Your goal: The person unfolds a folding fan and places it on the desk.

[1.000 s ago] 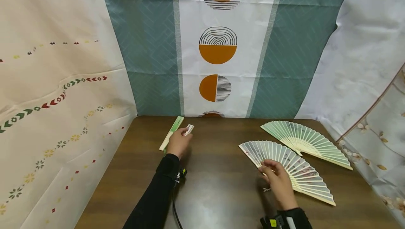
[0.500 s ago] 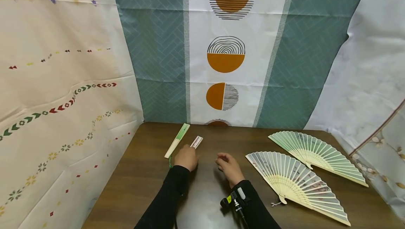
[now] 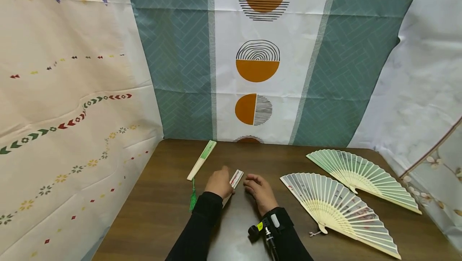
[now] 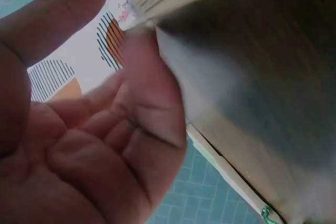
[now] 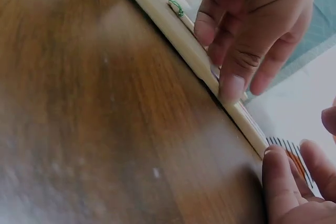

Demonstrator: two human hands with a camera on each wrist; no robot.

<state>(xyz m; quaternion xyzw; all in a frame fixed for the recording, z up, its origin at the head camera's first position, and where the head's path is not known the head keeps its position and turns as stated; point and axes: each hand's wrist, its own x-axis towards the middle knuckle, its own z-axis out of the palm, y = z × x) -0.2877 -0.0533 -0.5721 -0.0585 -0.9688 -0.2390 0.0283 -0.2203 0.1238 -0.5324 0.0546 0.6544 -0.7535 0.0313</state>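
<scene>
A folded hand fan point(image 3: 236, 178) with a white, red-printed leaf lies slanted at mid-table. My left hand point(image 3: 218, 183) grips it from the left; in the right wrist view, that hand's thumb point(image 5: 233, 85) is on the fan's side. Just right of its printed end is my right hand point(image 3: 261, 193), fingers loosely bent and holding nothing. Its fingertips point(image 5: 274, 153) come right up to the fan's end in the right wrist view. Left of both hands lies a second folded fan point(image 3: 202, 159), green and cream, with a green tassel point(image 3: 193, 199).
Two spread fans lie on the right of the brown table point(image 3: 144, 221): a white floral fan point(image 3: 335, 209) in front and a green fan point(image 3: 357, 172) behind. A patterned cloth point(image 3: 180, 72) hangs along the back edge.
My right hand has left the white spread fan and come left, beside my left hand. My left hand has moved the white folded fan right and nearer, away from the green folded one.
</scene>
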